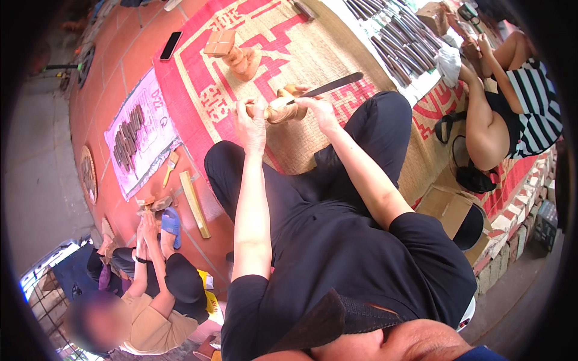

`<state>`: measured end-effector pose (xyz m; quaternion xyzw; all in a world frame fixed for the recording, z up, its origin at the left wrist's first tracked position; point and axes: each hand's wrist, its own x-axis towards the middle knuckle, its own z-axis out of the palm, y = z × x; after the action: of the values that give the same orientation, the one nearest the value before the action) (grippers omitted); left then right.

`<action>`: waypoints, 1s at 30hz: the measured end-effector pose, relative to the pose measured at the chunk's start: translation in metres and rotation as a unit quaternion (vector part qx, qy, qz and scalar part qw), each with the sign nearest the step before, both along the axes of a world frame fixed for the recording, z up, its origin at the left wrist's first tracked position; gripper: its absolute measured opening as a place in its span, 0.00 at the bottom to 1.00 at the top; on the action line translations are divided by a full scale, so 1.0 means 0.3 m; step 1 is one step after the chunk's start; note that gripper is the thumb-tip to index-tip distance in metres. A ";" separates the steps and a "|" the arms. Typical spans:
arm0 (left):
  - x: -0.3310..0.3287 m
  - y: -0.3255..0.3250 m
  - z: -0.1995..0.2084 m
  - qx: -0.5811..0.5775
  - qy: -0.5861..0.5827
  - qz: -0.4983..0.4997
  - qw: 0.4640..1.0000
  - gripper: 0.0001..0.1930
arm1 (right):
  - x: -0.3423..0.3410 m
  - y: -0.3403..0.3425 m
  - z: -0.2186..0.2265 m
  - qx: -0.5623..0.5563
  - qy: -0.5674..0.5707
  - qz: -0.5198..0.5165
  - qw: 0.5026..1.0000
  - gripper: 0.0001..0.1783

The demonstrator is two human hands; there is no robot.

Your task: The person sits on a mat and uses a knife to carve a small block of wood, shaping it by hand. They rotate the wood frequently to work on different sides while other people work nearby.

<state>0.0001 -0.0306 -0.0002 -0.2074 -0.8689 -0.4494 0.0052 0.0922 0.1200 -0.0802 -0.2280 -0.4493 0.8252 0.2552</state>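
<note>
Two hands closed on work at the middle of the woven mat [313, 54]: left hand [251, 123] with fingers curled round the near end of a small wooden carving [282, 108], right hand [319, 110] gripping a long dark tool [328, 86] whose blade slants up and away to the right, its lower end touching the carving. Carving held just above the mat, between the two knees in black trousers [385, 129]. Beyond the carving, further up the mat, another pale wooden piece [236, 54] standing alone, open matting all round it. Off the mat's left edge, on the red tiles, a black phone [171, 45]; lower down, a white sheet [141, 135] with rows of dark chisels. Off the mat's far right edge, more chisels [400, 39] in a row on white cloth, and a person in a striped top [536, 108] seated close by. Below the sheet, well left of the mat, another seated person's hands [147, 225] over a small piece.
</note>
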 end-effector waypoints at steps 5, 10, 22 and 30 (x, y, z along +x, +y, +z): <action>-0.001 -0.002 -0.006 -0.004 -0.003 -0.002 1.000 0.21 | 0.003 0.003 -0.007 -0.038 -0.035 -0.043 0.998 0.13; 0.000 0.002 -0.003 0.000 -0.006 0.004 1.000 0.21 | 0.009 0.009 0.029 -0.036 -0.002 -0.022 0.999 0.15; 0.000 0.007 0.001 0.009 -0.021 0.020 1.000 0.21 | -0.001 -0.005 0.004 -0.005 0.011 -0.009 1.000 0.18; -0.004 0.005 -0.006 0.008 -0.011 0.009 1.000 0.22 | 0.002 0.007 -0.007 -0.032 -0.011 -0.050 0.998 0.20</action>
<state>-0.0010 -0.0291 -0.0020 -0.1945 -0.8671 -0.4585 0.0013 0.0927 0.1221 -0.0823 -0.2672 -0.4133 0.8228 0.2841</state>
